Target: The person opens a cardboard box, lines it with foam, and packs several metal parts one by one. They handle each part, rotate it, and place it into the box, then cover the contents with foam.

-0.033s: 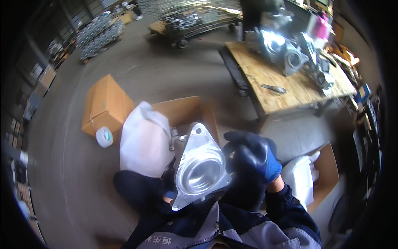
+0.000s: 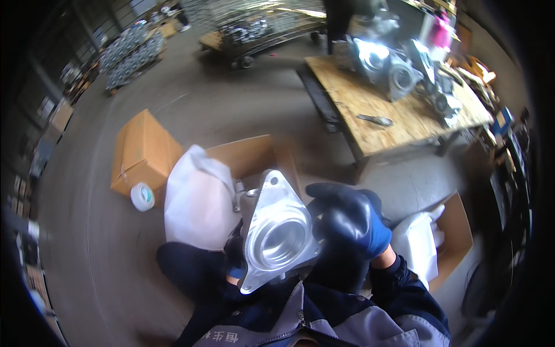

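A shiny metal casting (image 2: 258,217) with a three-cornered flange and a round bore stands tilted in front of my body, its flange facing up toward me. My left hand (image 2: 234,250), in a black glove with a blue cuff, grips it from the left side and is mostly hidden behind the flange. Just right of the casting is my right hand (image 2: 351,218), gloved alike, its fingers curled together. Their inner side is turned away, so what they hold, if anything, is hidden. Whether this hand touches the casting I cannot tell.
An open cardboard box (image 2: 243,151) with a white sheet (image 2: 193,202) lies ahead; a closed carton (image 2: 139,151) and a tape roll (image 2: 142,197) are left. A wooden table (image 2: 376,139) bears castings (image 2: 402,79) and a dark tool (image 2: 374,120). Another open box (image 2: 457,254) stands right.
The surroundings have shifted slightly left in view. My right hand has moved a little left along with them, while the casting stays nearly in place in my left hand.
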Action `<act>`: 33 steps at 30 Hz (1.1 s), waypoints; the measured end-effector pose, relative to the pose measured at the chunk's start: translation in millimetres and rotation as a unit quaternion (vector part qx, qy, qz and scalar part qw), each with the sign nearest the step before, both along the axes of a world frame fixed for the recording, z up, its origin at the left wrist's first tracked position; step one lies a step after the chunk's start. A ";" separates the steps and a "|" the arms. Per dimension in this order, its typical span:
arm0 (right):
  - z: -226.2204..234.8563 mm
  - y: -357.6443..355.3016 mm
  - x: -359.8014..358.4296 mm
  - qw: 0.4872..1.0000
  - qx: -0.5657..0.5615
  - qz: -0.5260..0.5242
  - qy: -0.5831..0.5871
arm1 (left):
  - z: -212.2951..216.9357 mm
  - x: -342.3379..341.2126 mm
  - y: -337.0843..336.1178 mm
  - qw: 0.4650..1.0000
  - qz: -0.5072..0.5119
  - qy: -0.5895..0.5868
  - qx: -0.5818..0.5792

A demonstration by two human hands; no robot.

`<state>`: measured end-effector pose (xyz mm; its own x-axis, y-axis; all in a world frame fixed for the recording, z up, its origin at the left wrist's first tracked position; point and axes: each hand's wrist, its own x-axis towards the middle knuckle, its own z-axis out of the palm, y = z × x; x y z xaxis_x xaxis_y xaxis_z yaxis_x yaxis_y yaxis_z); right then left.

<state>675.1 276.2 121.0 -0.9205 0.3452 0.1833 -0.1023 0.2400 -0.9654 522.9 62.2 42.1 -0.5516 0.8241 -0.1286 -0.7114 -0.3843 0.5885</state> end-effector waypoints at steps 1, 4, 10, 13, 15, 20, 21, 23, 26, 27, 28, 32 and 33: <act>4.5 1.9 6.3 1.000 0.019 0.013 0.004 | -1.2 1.7 10.3 1.000 -0.021 -0.002 0.007; 8.0 6.5 20.0 0.985 0.167 -0.038 0.027 | 12.8 10.9 38.4 0.998 -0.068 0.010 0.013; -13.3 17.7 41.5 0.976 0.067 -0.208 0.012 | 40.4 39.5 97.4 0.982 -0.156 0.098 0.046; -28.7 27.8 67.4 0.937 -0.240 -0.205 0.147 | 43.8 42.5 116.3 0.890 -0.167 0.409 -0.109; -39.5 34.7 78.4 0.910 -0.289 -0.257 0.148 | 44.4 35.8 125.9 0.705 -0.178 0.638 -0.255; -65.2 61.2 116.4 0.857 -0.261 -0.420 0.146 | 50.3 31.9 157.9 0.944 -0.041 0.314 -0.089; -78.3 72.5 123.9 0.854 -0.208 -0.457 0.139 | 53.4 19.8 152.9 0.954 0.001 0.271 -0.128; -104.0 94.6 140.2 0.864 -0.144 -0.479 0.055 | 43.3 -6.1 130.6 0.899 0.062 0.406 -0.155; -146.4 129.7 134.8 0.783 0.003 -0.609 -0.127 | 29.1 -36.1 98.6 0.870 0.132 0.420 -0.224; -161.3 140.9 132.1 0.746 0.049 -0.646 -0.153 | 20.3 -45.5 91.2 0.872 0.145 0.402 -0.240; -180.4 162.5 135.4 0.743 0.054 -0.645 -0.170 | 14.3 -45.0 86.0 0.860 0.155 0.415 -0.252; -216.1 259.5 140.5 0.717 0.025 -0.586 -0.377 | -8.7 -50.4 62.7 0.829 0.173 0.419 -0.329; -226.9 279.5 138.2 0.696 0.014 -0.587 -0.414 | -9.0 -44.1 62.7 0.817 0.177 0.420 -0.354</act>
